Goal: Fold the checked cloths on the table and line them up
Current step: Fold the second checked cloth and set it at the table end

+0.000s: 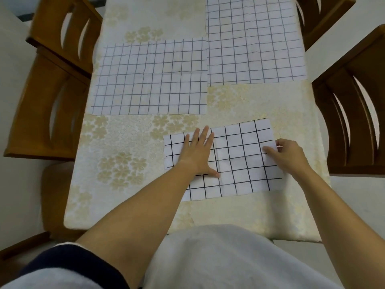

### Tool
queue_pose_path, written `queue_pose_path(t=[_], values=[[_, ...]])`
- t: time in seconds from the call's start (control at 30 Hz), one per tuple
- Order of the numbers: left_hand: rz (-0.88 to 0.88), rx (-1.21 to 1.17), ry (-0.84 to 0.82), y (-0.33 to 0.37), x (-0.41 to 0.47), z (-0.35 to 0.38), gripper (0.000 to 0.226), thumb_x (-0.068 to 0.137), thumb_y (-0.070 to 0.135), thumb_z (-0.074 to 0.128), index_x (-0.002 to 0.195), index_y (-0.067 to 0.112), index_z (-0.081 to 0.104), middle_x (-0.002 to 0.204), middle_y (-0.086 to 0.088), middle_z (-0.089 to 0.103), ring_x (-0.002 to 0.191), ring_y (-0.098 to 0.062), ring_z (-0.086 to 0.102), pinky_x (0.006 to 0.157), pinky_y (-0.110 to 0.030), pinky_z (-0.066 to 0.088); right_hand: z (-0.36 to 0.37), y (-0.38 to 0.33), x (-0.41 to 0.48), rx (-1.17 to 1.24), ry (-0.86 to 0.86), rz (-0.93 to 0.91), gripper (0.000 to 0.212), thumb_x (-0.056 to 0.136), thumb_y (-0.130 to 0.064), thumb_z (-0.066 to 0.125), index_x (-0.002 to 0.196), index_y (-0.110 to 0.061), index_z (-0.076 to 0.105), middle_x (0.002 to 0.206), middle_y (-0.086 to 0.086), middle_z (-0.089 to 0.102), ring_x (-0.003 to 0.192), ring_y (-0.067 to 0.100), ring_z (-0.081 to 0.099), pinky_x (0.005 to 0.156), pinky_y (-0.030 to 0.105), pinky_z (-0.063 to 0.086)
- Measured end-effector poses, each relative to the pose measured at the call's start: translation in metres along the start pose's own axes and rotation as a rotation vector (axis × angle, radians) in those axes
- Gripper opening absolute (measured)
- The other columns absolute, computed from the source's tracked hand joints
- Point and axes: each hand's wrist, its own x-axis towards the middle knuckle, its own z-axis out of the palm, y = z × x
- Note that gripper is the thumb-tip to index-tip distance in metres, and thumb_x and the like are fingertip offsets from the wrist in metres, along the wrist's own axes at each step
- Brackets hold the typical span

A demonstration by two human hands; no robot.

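Three white cloths with a black check lie on the table. The nearest cloth point(237, 163) is partly folded, its right half lying over the left with a crease down the middle. My left hand point(198, 153) presses flat on its left part, fingers spread. My right hand point(285, 155) pinches the cloth's right edge between thumb and fingers. A second cloth point(150, 78) lies spread flat at the middle left. A third cloth point(254, 40) lies spread flat at the far right, touching the second along one edge.
The table wears a cream tablecloth point(125, 155) with pale flower prints. Wooden chairs stand at the left point(50, 84) and at the right point(354, 113). My grey-clad lap fills the bottom of the view.
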Motion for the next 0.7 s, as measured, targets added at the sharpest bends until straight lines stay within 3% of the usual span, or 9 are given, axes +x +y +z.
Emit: queue_pose_path(t=[0.1, 0.23, 0.43, 0.53, 0.7], values=[[0.026, -0.057, -0.005, 0.006, 0.002, -0.003, 0.148, 0.067, 0.075, 0.077, 0.159, 0.012, -0.020, 0.164, -0.006, -0.033, 0.155, -0.032, -0.020, 0.127, -0.053, 0.001, 0.003, 0.000, -0.002, -0.064, 0.058, -0.030, 0.020, 0.097, -0.033, 0.064, 0.098, -0.013, 0.066, 0.086, 0.007, 0.069, 0.078, 0.023, 0.061, 0.058, 0.026, 0.042], [0.018, -0.140, -0.045, 0.010, 0.003, -0.003, 0.150, 0.067, 0.065, 0.084, 0.158, 0.013, -0.023, 0.163, -0.003, -0.035, 0.154, -0.030, -0.023, 0.126, -0.054, 0.000, 0.005, -0.002, -0.002, -0.097, 0.105, -0.049, 0.022, 0.099, -0.030, 0.061, 0.098, -0.008, 0.065, 0.085, 0.008, 0.066, 0.076, 0.024, 0.057, 0.058, 0.030, 0.038], [0.008, -0.129, -0.070, 0.011, 0.005, 0.004, 0.159, 0.061, 0.072, 0.083, 0.153, 0.015, -0.034, 0.158, -0.001, -0.045, 0.150, -0.030, -0.033, 0.124, -0.056, -0.006, 0.001, -0.011, -0.015, -0.086, 0.166, -0.137, 0.026, 0.099, -0.032, 0.060, 0.090, -0.008, 0.064, 0.074, 0.011, 0.065, 0.070, 0.029, 0.060, 0.061, 0.037, 0.045], [0.001, -0.137, -0.069, 0.011, 0.007, 0.006, 0.162, 0.059, 0.074, 0.083, 0.151, 0.016, -0.037, 0.156, 0.001, -0.048, 0.148, -0.029, -0.036, 0.124, -0.056, -0.009, 0.000, -0.025, -0.030, -0.068, 0.210, -0.200, 0.027, 0.100, -0.030, 0.060, 0.084, -0.008, 0.060, 0.065, 0.009, 0.059, 0.058, 0.021, 0.050, 0.051, 0.029, 0.036], [0.012, -0.172, -0.053, 0.008, 0.005, 0.005, 0.162, 0.057, 0.074, 0.083, 0.152, 0.018, -0.036, 0.157, 0.003, -0.047, 0.148, -0.026, -0.036, 0.122, -0.053, -0.012, 0.002, -0.057, -0.057, 0.019, 0.195, -0.310, 0.028, 0.099, -0.028, 0.060, 0.078, -0.010, 0.056, 0.061, 0.007, 0.056, 0.054, 0.012, 0.044, 0.051, 0.024, 0.034]])
